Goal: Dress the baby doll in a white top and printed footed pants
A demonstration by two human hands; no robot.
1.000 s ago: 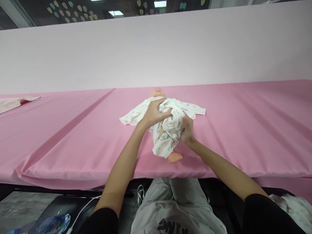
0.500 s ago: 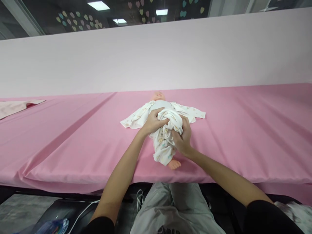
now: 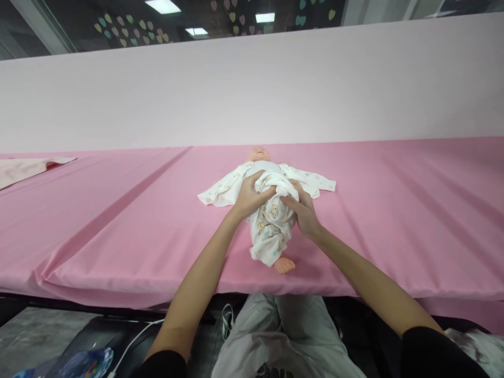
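doll [image 3: 259, 155] hidden at the middle by bunched garment [image 3: 271, 231], pale cloth [image 3: 23, 170] cut off at left edge

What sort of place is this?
Probably an infant-care training room: a plastic-looking baby doll with white printed clothing lies on a long table draped in pink fabric, and pastel heart-shaped decorations dot the dark glass behind.

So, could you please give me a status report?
Left hand and right hand holding bunched printed garment. Doll on its back on pink cover, one foot showing. Pale cloth far left, apart from both hands.
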